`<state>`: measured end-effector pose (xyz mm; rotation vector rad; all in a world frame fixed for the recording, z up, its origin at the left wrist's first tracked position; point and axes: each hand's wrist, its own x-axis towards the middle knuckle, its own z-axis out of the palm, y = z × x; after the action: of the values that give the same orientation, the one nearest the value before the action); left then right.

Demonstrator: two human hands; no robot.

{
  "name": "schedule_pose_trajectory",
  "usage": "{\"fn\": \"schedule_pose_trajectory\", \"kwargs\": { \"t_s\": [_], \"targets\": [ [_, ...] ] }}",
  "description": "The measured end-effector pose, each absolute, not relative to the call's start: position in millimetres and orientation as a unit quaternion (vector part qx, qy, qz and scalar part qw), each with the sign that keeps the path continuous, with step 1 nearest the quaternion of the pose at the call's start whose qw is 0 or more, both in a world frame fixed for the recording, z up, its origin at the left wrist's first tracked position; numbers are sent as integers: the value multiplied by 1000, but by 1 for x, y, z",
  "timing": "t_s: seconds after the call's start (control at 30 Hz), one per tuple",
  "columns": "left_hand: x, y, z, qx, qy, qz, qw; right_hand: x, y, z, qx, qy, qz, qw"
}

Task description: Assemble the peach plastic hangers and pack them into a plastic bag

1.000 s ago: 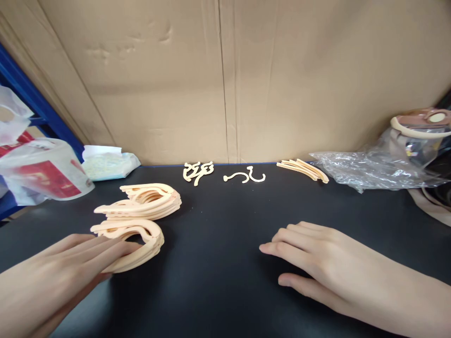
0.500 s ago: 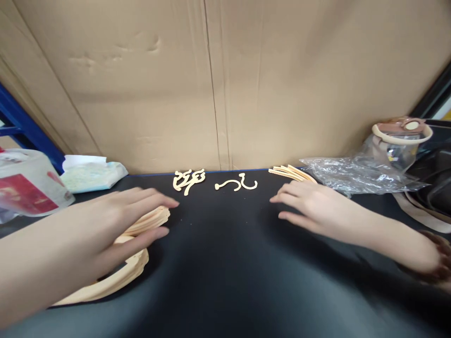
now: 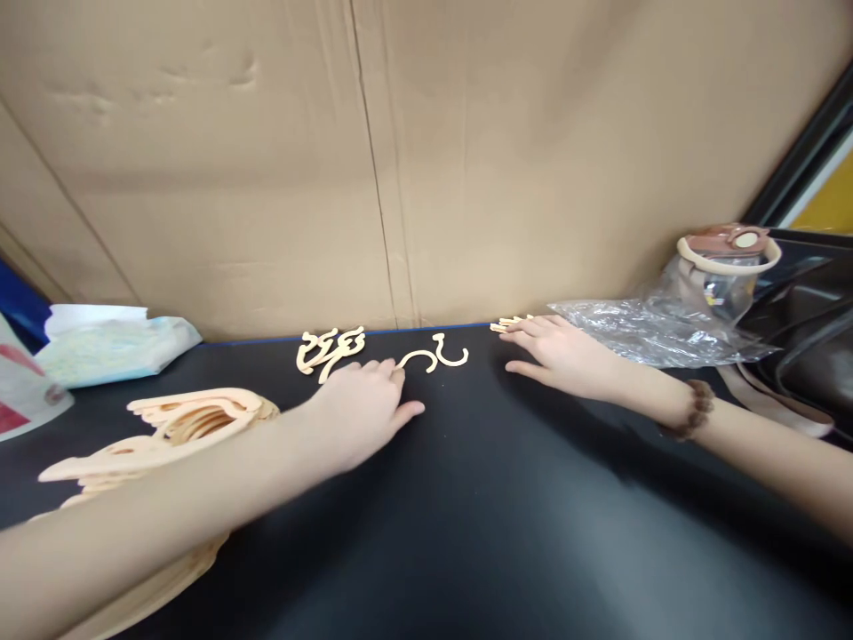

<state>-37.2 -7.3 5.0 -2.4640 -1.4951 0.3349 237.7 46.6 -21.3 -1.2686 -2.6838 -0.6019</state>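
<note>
Left hand [image 3: 363, 413]: half-open, fingertips meeting one loose hook [image 3: 418, 353] at twelve o'clock; grip unclear.
Right hand [image 3: 563, 356]: loosely open, partly covering pale strips [image 3: 501, 327] at one o'clock; grip unclear.
Hanger pieces [image 3: 143, 458]: lying stacked toward nine o'clock.

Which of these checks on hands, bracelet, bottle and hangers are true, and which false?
1. The right hand is at the strips. True.
2. The left hand is at the bottle. False: it is by the loose hooks.
3. The bracelet is on the left wrist. False: it is on the right.
4. The left forearm crosses over the hangers. True.
</note>
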Motion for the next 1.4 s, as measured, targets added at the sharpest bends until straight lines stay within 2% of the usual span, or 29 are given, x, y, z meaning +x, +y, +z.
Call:
{"fn": "schedule_pose_trajectory", "kwargs": {
  "t_s": [0.13,0.27,0.37,0.5,0.67,0.8,0.93,1.0,1.1,1.17,1.33,1.4],
  "targets": [
    [-22,-58,-3,-879,-444,95,147,255,61,-30,-454,-860,-227,52],
    [-22,-85,-2,-910,-369,9,190,261,66,-40,-458,-853,-246,51],
    [-36,-70,9,-895,-399,9,199,257,59,-39,-447,-855,-261,45],
    [-74,-24,16,-829,-520,77,191,249,38,-27,-431,-860,-272,30],
    [-107,7,8,-814,-551,106,151,228,-3,-15,-437,-843,-313,-28],
    [-98,-10,4,-823,-541,103,141,205,-40,-15,-424,-847,-319,16],
    [-74,-49,-2,-846,-499,84,171,187,-70,-19,-365,-891,-230,144],
    [-63,-72,-8,-865,-455,58,202,182,-81,-19,-335,-913,-152,174],
    [-50,-100,-19,-896,-377,-22,236,180,-90,-18,-295,-938,-54,172],
    [-44,-113,-22,-903,-368,-48,215,180,-93,-17,-282,-945,-11,164],
    [-41,-119,-12,-894,-405,-101,161,182,-89,-21,-271,-950,-6,153],
    [-45,-111,-3,-877,-442,-56,179,184,-86,-24,-271,-952,-8,140]
  ]
}}
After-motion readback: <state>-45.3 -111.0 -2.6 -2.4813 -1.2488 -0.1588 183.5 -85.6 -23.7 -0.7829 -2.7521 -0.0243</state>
